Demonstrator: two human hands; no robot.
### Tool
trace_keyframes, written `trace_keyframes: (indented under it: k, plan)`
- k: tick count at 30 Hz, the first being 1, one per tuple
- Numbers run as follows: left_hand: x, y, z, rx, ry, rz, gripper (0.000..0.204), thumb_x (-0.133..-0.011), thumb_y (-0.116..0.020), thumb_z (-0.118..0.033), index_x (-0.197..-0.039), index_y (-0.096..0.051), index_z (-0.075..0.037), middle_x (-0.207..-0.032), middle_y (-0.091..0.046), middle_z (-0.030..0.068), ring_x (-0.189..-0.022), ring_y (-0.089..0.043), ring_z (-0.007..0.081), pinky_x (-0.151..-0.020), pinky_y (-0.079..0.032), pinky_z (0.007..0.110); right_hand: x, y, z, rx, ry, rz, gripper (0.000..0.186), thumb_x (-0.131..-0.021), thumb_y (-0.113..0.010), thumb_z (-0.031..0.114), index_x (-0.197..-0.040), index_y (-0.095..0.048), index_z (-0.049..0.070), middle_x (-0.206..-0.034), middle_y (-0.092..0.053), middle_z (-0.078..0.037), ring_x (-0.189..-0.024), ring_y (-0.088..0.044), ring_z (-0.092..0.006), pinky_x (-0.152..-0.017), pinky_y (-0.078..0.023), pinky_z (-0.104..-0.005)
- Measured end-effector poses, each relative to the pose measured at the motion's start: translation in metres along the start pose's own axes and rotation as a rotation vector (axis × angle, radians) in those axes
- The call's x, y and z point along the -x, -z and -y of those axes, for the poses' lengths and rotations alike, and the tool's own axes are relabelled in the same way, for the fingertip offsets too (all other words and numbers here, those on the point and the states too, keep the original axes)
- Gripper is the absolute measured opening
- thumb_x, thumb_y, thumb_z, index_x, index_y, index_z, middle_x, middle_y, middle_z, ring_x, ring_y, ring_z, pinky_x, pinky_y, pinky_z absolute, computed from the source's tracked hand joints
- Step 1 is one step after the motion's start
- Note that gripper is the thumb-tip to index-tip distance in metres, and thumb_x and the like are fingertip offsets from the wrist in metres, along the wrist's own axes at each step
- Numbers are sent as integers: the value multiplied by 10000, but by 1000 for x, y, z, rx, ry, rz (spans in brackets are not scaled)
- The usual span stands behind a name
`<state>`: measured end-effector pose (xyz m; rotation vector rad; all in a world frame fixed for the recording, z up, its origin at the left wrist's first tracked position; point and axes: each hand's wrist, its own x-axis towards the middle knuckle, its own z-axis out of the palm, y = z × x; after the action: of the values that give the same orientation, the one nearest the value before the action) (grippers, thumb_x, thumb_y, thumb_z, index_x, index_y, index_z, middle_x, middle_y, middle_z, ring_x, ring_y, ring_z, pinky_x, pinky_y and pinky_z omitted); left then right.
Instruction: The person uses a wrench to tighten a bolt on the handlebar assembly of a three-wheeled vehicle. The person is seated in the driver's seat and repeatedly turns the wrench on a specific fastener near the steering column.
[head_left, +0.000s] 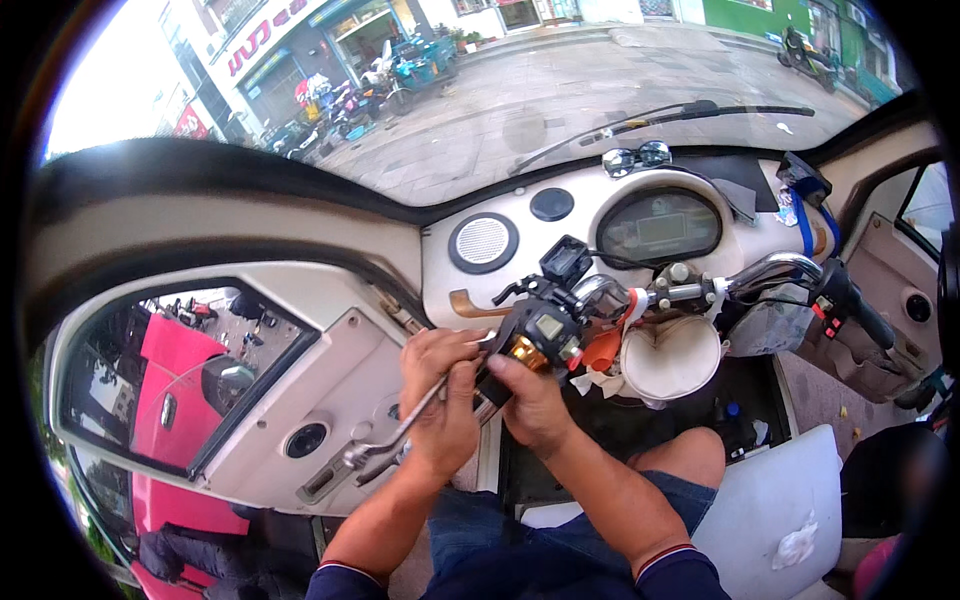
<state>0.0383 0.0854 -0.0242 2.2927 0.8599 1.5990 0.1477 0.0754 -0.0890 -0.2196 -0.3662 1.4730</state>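
Note:
My left hand (440, 400) has its fingers curled over the left end of the handlebar, around a silver lever (400, 430) that slants down-left. A small silver piece shows at its fingertips, too hidden to name. My right hand (530, 405) is beside it, closed on the black handlebar grip (492, 385), thumb pointing up near a gold ring (527, 352). Just above sit a switch housing (548, 328) with red buttons and a black boxy fitting (565, 258). A white cloth pouch (668, 365) and an orange object (600, 350) hang at the handlebar's middle.
The white dashboard (470, 295) holds a display (660, 232) and sunglasses (637, 158) below the windscreen. An open-windowed door (330, 390) is at left. A pale seat (750, 510) with a crumpled tissue (797, 545) is at right, beside someone in dark clothing (870, 480). Parked scooters stand outside.

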Motion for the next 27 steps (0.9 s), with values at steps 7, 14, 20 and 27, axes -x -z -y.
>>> trace_keyframes:
  k: [7,14,20,27]
  plan:
    - [-81,-2,29,268,245,239,241,-1089,-495,-183,-1150,-627,9,-1145,-719,180,-1030,-679,210,-940,-533,357,-2,18,-7,191,-104,61,268,-908,-679,105,-1150,-594,28,-998,-685,-103,-942,-689,-224,-874,-579,-390]
    - [-138,-57,83,396,319,547,254,-1058,-578,-193,-1186,-655,11,-1145,-730,159,-1036,-677,187,-906,-544,330,-2,15,-1,108,-193,109,383,-863,-798,99,-1175,-583,42,-1038,-693,-51,-979,-672,-144,-865,-567,-304]
    - [-170,-88,90,338,530,773,250,-1052,-584,-171,-1176,-646,38,-1065,-731,131,-992,-690,172,-846,-563,316,-9,27,-2,125,-399,240,393,-878,-822,220,-1141,-587,46,-1042,-693,-32,-981,-656,-98,-913,-553,-283]
    - [-195,-102,73,109,535,1003,241,-1032,-608,-173,-1105,-666,49,-1033,-745,161,-933,-715,189,-815,-574,323,-6,16,6,288,-178,169,124,-909,-781,145,-914,-720,37,-828,-726,-21,-713,-684,-116,-659,-584,-301]
